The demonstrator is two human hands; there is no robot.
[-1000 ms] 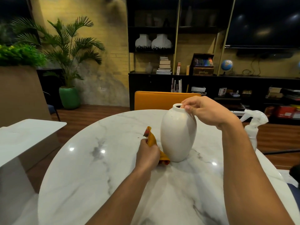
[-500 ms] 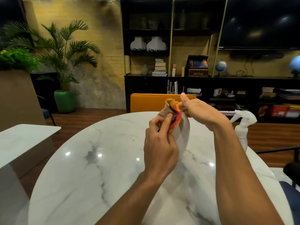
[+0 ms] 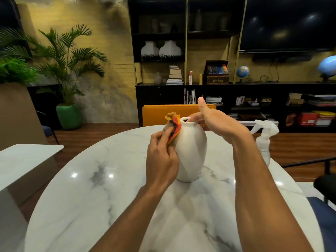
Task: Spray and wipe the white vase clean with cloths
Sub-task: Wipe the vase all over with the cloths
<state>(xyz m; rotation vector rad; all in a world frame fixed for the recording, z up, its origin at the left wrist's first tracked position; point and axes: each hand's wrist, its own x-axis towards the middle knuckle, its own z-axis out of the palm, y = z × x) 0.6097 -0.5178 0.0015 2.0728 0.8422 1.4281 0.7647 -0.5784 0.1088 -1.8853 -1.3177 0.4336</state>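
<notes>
The white vase (image 3: 192, 146) stands upright on the round marble table (image 3: 91, 193), a little beyond its middle. My left hand (image 3: 161, 159) grips an orange and red cloth (image 3: 173, 127) and presses it against the vase's upper left side, near the neck. My right hand (image 3: 214, 119) holds the vase's rim from the right, fingers hooked at the opening, thumb pointing up. A white spray bottle (image 3: 264, 140) stands on the table to the right, partly behind my right forearm.
An orange chair back (image 3: 158, 115) is just beyond the table's far edge. A white side table (image 3: 23, 159) is at the left and a dark chair (image 3: 325, 186) at the right. Black shelving with books and vases lines the far wall.
My left hand has brought the cloth up from the vase's base to its upper left side. My right hand stayed on the rim and its thumb has lifted.
</notes>
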